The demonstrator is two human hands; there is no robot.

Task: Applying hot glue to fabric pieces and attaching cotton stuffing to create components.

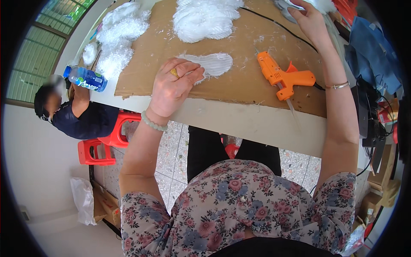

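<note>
My left hand (175,83) is closed, fingertips pressed together, over the near left end of a flat white ribbed fibre piece (218,64) on the cardboard sheet. What lies between those fingertips is hidden. Out at the upper right, my right hand (310,21) has its thumb and fingers apart beside a greyish object (286,9) at the cardboard's far edge; whether they touch is unclear. An orange glue gun (282,77) rests on its side between my arms, a pale glue stick (293,109) sticking out of its rear.
White fluffy fibre heaps (207,19) lie at the back, with more fibre (120,38) at the left. A water bottle (85,79) lies by the table's left edge. A black cord (278,23) crosses the cardboard (141,68). Another person (81,109) sits at the left near red stools (96,150).
</note>
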